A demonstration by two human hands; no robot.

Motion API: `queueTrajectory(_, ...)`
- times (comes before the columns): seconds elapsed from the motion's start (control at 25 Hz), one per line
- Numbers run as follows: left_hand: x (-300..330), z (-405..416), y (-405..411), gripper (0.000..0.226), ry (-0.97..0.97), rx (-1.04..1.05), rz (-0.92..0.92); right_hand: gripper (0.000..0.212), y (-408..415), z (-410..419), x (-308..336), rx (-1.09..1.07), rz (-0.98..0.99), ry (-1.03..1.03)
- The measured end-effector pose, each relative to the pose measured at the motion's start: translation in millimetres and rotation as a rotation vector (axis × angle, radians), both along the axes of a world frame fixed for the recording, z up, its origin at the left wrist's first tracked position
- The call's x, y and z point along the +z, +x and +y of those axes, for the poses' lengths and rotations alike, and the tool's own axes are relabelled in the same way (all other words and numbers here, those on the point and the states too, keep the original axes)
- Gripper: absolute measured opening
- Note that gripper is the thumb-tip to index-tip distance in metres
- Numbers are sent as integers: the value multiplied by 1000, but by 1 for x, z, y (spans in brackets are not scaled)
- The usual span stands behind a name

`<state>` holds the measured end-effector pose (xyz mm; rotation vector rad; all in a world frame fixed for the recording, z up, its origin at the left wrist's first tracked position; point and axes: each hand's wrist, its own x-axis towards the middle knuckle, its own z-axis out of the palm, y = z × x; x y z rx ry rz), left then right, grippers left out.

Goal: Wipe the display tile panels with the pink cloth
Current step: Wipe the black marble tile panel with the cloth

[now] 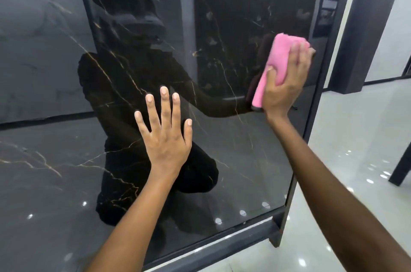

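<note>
Right fingers (299,49) wrap over the folded pink cloth (275,65), right hand (283,80) pressing it flat to the dark display tile panel (233,16) near its right frame edge (318,85), likely mid-stroke. Left fingers (164,102) spread open, holding nothing; left hand (165,136) lies palm-flat lower on the panel, probably bracing it against the wiping push.

folded pink cloth (280,65), against glossy black tile panel (222,16)

Pink cloth (280,65) is pressed against dark tile panel (222,16) by right hand (287,85); left hand (165,136) is laid flat, fingers (165,102) spread.
</note>
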<state>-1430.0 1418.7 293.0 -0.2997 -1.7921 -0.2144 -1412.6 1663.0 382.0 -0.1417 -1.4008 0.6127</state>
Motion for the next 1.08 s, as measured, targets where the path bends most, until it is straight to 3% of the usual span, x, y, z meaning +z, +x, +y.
queueTrajectory(0.04,0,0,0,63,1,0,0,62,-2,-17,-20,-20,-10,155)
queueTrajectory(0.16,-4,-2,0,62,-7,-15,24,69,17,-51,-147,-49,-242,1012)
queueTrajectory(0.24,-4,-3,1,61,2,-32,21,73,30,-26,-176,-82,-378,1328)
queueTrajectory(0.28,-6,-3,0,61,13,-42,19,69,28,-8,-158,-82,-334,1320)
queueTrajectory(0.32,-7,-1,-1,61,18,-45,26,67,22,8,-125,-97,-259,1172)
queueTrajectory(0.44,-1,3,-3,61,11,-20,24,65,8,17,3,-17,-77,335)
queueTrajectory(0.48,0,3,-4,61,-2,-20,24,63,3,4,21,30,-35,165)
queueTrajectory(0.52,-1,2,-5,61,-14,-22,24,63,0,-14,19,38,-17,136)
queueTrajectory(0.56,-2,2,-5,60,-6,-28,19,66,-2,-31,-3,26,-41,259)
queueTrajectory(0.68,9,4,14,51,155,-182,6,72,23,-53,-108,-10,-284,1151)
queueTrajectory(0.72,24,5,22,46,183,-278,30,67,28,-42,-120,-44,-325,1312)
queueTrajectory(0.76,50,4,26,42,176,-355,74,64,27,-28,-105,-56,-293,1348)
queueTrajectory(0.84,121,-1,26,42,144,-402,151,69,16,-1,-34,-142,-160,1087)
queueTrajectory(0.92,192,-9,21,49,144,-327,182,69,9,29,75,-149,-110,545)
queueTrajectory(1.0,224,-13,9,55,106,-182,147,65,13,56,171,-18,-56,35)
queueTrajectory(1.04,225,-12,3,57,82,-111,132,65,14,51,193,38,-57,-96)
queueTrajectory(1.08,222,-10,-2,58,67,-60,128,65,11,36,193,45,-48,-99)
